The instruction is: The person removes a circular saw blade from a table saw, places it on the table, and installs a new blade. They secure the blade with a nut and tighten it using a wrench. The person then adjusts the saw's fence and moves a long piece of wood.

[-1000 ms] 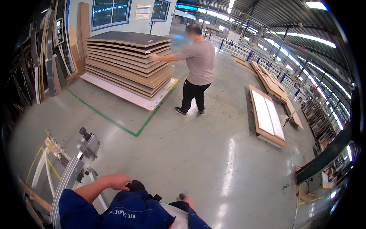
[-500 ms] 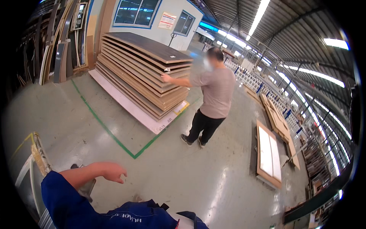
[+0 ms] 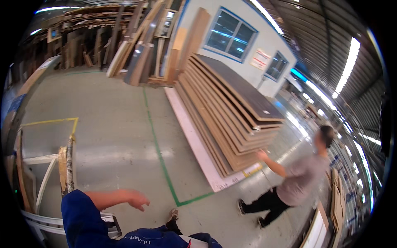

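Observation:
My left hand (image 3: 138, 200) hangs in the air in front of my blue-sleeved body, holding nothing, its fingers loosely bent and slightly apart. Below it, one of my feet (image 3: 174, 214) shows on the floor. Nearest to that forearm stands a worn frame post (image 3: 66, 169) with white bars beside it. My right hand is out of the picture. Ahead lies a tall stack of brown boards (image 3: 225, 120) with a dark top sheet, resting on a pale pink base panel (image 3: 198, 153). A co-worker (image 3: 297, 177) stands at the stack's right corner, one hand (image 3: 263, 156) touching the board edges.
A green floor line (image 3: 159, 161) runs around the stack and corners near my foot. Long panels (image 3: 142, 62) lean upright at the back, beside a white cabin wall (image 3: 198, 25) with windows. Flat boards (image 3: 316, 231) lie at the lower right.
My view has swung left, so the stack and co-worker sit farther right and lower. One of my feet has come into view. My left hand stays raised and holds nothing.

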`<state>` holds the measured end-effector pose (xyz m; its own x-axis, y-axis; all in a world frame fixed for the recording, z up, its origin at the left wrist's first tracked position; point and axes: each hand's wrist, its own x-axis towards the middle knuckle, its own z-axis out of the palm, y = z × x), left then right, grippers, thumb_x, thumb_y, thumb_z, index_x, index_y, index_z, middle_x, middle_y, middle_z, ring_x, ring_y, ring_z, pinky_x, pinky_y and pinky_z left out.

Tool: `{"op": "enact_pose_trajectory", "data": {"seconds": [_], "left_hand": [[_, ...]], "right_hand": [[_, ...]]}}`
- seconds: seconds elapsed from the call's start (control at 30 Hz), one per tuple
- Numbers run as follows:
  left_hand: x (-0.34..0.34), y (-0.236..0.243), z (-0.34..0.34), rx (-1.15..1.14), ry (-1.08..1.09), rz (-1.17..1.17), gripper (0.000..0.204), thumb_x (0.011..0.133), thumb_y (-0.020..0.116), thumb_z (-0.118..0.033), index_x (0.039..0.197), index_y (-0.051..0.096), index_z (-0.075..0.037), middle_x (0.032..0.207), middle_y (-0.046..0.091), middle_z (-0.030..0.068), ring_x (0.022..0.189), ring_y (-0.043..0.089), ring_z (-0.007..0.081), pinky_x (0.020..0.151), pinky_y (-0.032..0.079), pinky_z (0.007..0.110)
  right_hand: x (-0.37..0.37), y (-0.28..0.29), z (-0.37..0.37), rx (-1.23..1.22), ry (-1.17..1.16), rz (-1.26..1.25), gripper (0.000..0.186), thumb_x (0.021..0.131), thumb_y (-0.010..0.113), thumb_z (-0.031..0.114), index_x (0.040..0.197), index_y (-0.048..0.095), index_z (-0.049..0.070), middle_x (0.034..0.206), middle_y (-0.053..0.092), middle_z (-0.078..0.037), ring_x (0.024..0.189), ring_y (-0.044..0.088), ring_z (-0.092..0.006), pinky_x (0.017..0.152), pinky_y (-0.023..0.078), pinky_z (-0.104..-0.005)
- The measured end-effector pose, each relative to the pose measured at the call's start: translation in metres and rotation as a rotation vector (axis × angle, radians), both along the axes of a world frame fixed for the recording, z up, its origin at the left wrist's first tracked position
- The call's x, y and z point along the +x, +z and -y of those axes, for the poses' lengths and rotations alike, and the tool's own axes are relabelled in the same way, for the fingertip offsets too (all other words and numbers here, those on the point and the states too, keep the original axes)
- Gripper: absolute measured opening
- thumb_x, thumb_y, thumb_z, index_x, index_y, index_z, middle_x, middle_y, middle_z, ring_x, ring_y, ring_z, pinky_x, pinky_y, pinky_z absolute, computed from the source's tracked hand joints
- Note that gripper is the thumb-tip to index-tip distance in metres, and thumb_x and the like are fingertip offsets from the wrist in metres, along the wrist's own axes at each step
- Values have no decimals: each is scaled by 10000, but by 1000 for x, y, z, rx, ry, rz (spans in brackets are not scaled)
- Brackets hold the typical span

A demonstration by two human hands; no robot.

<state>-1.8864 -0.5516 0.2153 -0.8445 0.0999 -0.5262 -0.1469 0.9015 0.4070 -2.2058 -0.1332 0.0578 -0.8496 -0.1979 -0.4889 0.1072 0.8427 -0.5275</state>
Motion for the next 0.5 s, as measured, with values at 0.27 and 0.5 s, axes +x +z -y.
{"op": "enact_pose_trajectory", "data": {"seconds": [0.27, 0.5], "left_hand": [[42, -12, 138, -38, 822, -92, 480, 937, 678, -373, 1334, 646, -105, 1100, 746, 185, 1071, 687, 391, 944, 541, 484], [106, -110, 122, 92, 1421, -73, 458, 894, 697, -416, 1195, 731, -73, 1088, 744, 198, 1064, 694, 389, 973, 538, 481]], "right_hand": [[-124, -7, 276, -39, 329, 34, 412, 869, 724, 366, 801, 685, -38, 709, 694, -163, 693, 700, -296, 644, 532, -437], [-166, -5, 514, -13, 607, 22, 389, 872, 722, 348, 797, 678, -31, 705, 688, -152, 683, 691, -282, 636, 526, -428]]}}
